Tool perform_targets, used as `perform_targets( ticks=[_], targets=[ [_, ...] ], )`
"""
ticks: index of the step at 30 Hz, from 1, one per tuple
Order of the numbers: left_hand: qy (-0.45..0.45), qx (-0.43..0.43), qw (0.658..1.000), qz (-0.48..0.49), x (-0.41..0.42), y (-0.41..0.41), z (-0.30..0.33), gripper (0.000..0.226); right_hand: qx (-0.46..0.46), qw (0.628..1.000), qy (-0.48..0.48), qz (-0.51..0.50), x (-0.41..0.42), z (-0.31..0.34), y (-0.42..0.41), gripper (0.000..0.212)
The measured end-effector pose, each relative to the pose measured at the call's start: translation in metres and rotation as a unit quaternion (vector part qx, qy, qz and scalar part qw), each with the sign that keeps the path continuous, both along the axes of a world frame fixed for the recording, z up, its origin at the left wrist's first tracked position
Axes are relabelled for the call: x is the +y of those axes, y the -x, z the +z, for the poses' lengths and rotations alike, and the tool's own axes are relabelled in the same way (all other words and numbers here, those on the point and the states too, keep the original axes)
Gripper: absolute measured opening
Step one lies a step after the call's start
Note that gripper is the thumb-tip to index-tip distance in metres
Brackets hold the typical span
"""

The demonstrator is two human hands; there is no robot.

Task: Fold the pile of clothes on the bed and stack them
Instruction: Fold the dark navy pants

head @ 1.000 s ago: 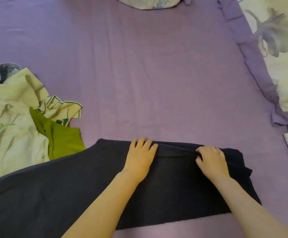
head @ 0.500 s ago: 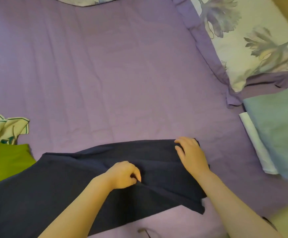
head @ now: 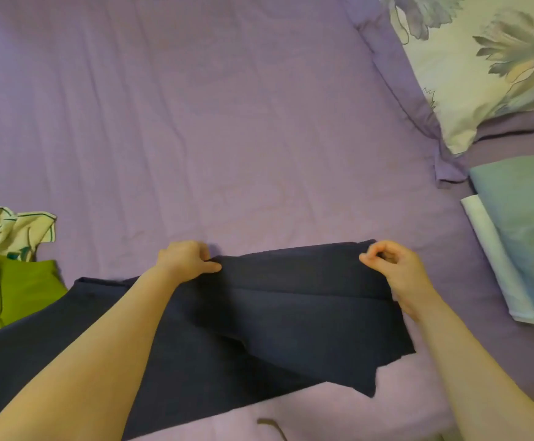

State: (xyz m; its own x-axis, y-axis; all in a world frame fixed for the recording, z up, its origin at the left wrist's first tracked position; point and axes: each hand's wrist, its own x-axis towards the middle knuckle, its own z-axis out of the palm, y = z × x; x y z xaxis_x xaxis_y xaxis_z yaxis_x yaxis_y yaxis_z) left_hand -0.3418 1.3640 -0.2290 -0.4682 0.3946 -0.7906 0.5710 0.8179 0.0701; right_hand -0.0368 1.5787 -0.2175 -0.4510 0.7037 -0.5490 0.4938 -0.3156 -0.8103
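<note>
Green and cream clothes [head: 8, 268] lie heaped at nine o'clock on the purple sheet [head: 227, 138]. A navy garment [head: 284, 313] spreads across six o'clock, its far edge pinched by the left hand [head: 186, 261] and by the curled fingers of the right hand [head: 392, 272]. At three o'clock rests a folded stack [head: 520, 243], blue over white, below a floral pillow [head: 481, 74].

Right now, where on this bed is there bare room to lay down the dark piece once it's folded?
The widest bare patch is the purple sheet beyond both hands, bordered by the floral pillow on the right. It's crowded at the left edge, where the unfolded pile lies, and at the right edge, where the folded stack sits.
</note>
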Motion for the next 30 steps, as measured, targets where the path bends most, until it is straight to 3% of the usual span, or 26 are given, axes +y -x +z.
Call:
perform_targets(
  ticks=[3,6,10,11,13,15,17,19,21,23,26,30],
  targets=[
    [-0.061,-0.107,0.991,0.057,0.012,-0.006,0.002,0.026,0.018,1.0,-0.009,-0.01,0.002,-0.001,-0.005,0.036],
    [-0.071,-0.19,0.976,0.077,0.032,-0.023,-0.001,0.041,0.006,0.999,0.02,-0.03,0.004,-0.015,-0.001,0.042],
    [-0.107,-0.207,0.972,0.026,0.073,-0.046,-0.009,0.035,-0.09,0.996,0.003,0.013,0.012,-0.035,0.012,0.078],
    [-0.115,-0.199,0.973,0.004,0.083,-0.051,-0.01,0.031,-0.117,0.993,-0.003,0.028,0.015,-0.038,0.016,0.074],
    [-0.134,-0.173,0.975,-0.029,0.099,-0.06,-0.012,0.019,-0.166,0.982,-0.04,0.078,0.02,-0.043,0.022,0.042],
    [-0.149,-0.14,0.978,-0.044,0.107,-0.067,-0.016,0.006,-0.202,0.962,-0.142,0.118,0.022,-0.046,0.026,0.016],
    [-0.152,-0.125,0.979,-0.053,0.11,-0.07,-0.018,0.006,-0.193,0.955,-0.196,0.113,0.02,-0.048,0.024,0.005],
    [-0.135,-0.159,0.977,-0.04,0.112,-0.068,-0.017,0.022,-0.169,0.97,-0.153,0.088,0.019,-0.049,0.022,0.012],
    [-0.106,-0.207,0.972,-0.03,0.116,-0.064,-0.014,0.044,-0.127,0.99,-0.049,0.041,0.019,-0.046,0.016,0.029],
    [-0.11,-0.221,0.968,-0.033,0.121,-0.063,-0.013,0.036,-0.086,0.996,0.013,-0.012,0.023,-0.043,0.009,0.038],
    [-0.157,-0.19,0.969,-0.009,0.127,-0.068,-0.015,0.023,-0.068,0.997,0.007,-0.019,0.029,-0.04,0.005,0.015],
    [-0.167,-0.169,0.971,-0.018,0.133,-0.077,-0.022,0.033,-0.082,0.996,-0.044,-0.007,0.029,-0.042,0.008,0.015]
  ],
)
